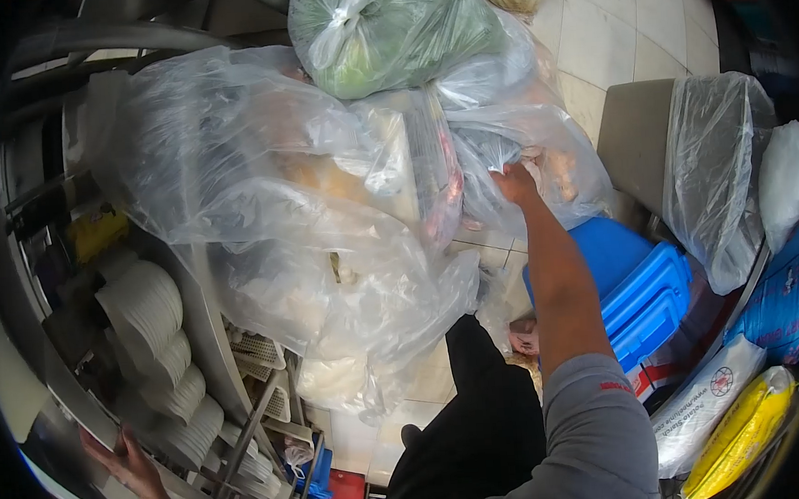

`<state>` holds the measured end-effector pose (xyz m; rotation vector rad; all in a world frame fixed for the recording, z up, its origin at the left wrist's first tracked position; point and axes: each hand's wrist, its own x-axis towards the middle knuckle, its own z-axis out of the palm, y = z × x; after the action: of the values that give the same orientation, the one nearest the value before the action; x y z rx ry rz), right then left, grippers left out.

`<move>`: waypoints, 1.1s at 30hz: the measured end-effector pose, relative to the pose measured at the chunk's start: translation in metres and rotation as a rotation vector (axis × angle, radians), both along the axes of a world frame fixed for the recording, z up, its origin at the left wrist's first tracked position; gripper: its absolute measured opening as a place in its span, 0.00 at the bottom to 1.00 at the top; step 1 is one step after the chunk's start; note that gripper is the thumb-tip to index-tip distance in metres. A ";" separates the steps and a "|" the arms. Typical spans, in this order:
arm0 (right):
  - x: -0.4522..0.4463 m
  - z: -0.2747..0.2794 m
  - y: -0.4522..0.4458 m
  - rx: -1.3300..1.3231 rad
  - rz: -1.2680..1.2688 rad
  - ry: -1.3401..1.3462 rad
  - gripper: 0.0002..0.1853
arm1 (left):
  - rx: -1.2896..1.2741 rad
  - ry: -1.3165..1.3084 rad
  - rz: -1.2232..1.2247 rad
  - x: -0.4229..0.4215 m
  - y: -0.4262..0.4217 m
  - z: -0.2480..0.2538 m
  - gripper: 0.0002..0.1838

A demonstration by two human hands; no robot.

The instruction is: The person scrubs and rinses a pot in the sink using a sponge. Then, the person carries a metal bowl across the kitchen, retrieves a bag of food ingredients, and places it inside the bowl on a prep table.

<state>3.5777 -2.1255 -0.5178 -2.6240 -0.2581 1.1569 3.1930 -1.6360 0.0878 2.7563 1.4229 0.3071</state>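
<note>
My right hand reaches to a clear plastic bag with pinkish and orange contents, its fingers closed on the bag's gathered plastic. At the lower left, my left hand rests on the metal edge of a rack, beside stacked white dishes; its fingers are apart. Large clear plastic bags with pale contents lie across the middle. A tied bag of green vegetables sits above them.
A blue plastic lid or bin is right of my arm. Further right are a plastic-draped grey box, a white sack and a yellow sack. White baskets and a red container stand low. Tiled floor shows at the top.
</note>
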 end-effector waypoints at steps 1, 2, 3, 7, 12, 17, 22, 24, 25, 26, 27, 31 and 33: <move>-0.011 -0.007 -0.005 0.003 0.065 -0.039 0.21 | -0.014 -0.007 -0.002 0.000 0.000 0.000 0.36; -0.016 0.008 -0.008 0.000 0.268 -0.036 0.20 | -0.025 -0.018 -0.005 0.002 0.001 0.000 0.37; -0.025 0.027 -0.010 -0.004 0.470 -0.035 0.19 | -0.054 -0.074 0.008 0.009 -0.004 -0.001 0.37; -0.070 0.057 -0.032 -0.014 0.364 -0.109 0.18 | 0.156 0.137 -0.137 0.031 -0.013 0.006 0.39; -0.065 0.111 -0.033 -0.081 -0.206 -0.067 0.19 | 0.198 0.111 -0.190 0.037 -0.015 0.012 0.42; -0.049 0.214 -0.057 0.187 -1.035 0.013 0.19 | 0.288 0.237 -0.177 0.034 -0.014 0.024 0.44; -0.038 0.310 -0.087 0.210 -1.094 -0.066 0.17 | 0.225 0.189 -0.091 0.038 -0.023 0.036 0.43; -0.037 0.355 -0.093 0.291 -1.119 -0.100 0.17 | 0.171 0.173 -0.032 0.040 -0.029 0.043 0.42; -0.038 0.378 -0.098 0.310 -1.079 -0.090 0.17 | 0.182 0.109 -0.048 0.039 -0.029 0.046 0.40; -0.041 0.402 -0.101 0.329 -1.039 -0.082 0.16 | 0.193 0.043 -0.063 0.037 -0.028 0.048 0.39; -0.051 0.427 -0.102 0.367 -1.020 -0.099 0.16 | 0.200 -0.017 -0.074 0.031 -0.031 0.049 0.37; -0.094 0.503 -0.125 0.395 -0.886 -0.137 0.16 | 0.304 -0.506 -0.181 -0.019 -0.053 0.047 0.24; -0.112 0.511 -0.146 0.315 -0.766 -0.216 0.17 | -0.043 -0.550 -0.138 -0.076 -0.094 0.042 0.21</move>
<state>3.4659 -2.2718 -0.0067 -2.2228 0.4572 0.5212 3.1167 -1.7304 0.1297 2.4343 1.0760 0.9250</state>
